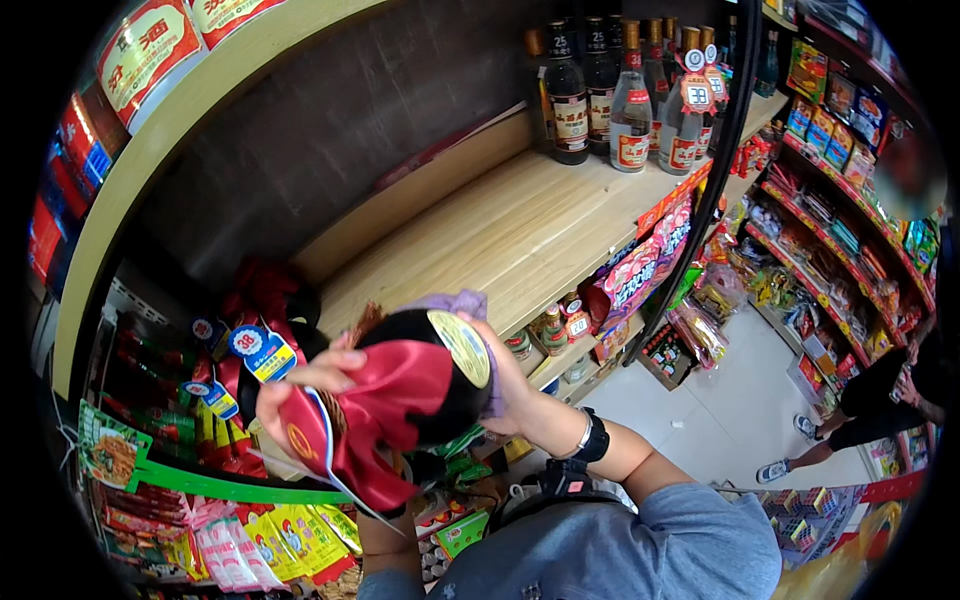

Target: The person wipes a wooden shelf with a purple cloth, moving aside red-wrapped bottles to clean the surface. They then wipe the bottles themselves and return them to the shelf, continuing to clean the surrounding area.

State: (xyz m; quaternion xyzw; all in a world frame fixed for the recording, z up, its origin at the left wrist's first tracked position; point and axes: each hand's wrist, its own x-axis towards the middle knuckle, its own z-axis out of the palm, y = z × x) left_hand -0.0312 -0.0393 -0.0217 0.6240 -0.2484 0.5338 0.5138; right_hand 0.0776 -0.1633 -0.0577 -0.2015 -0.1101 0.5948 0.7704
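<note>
A dark bottle or jar (420,375) with a red satin cloth over its top lies tilted across the middle, an oval label at its base. My left hand (311,390) grips its cloth-covered neck end, where a tag on a string hangs. At the base end is my right hand (502,367), with a purple cloth (461,307) pressed between palm and jar. Similar red-draped jars (277,307) with round price tags stand on the left end of the wooden shelf (465,217).
Glass liquor bottles (630,112) stand at the shelf's far right. A dark upright post (720,150) edges the shelf. Snack racks (847,225) curve along the right, with packets (697,322) near the tiled floor. A person (885,397) stands at the right edge.
</note>
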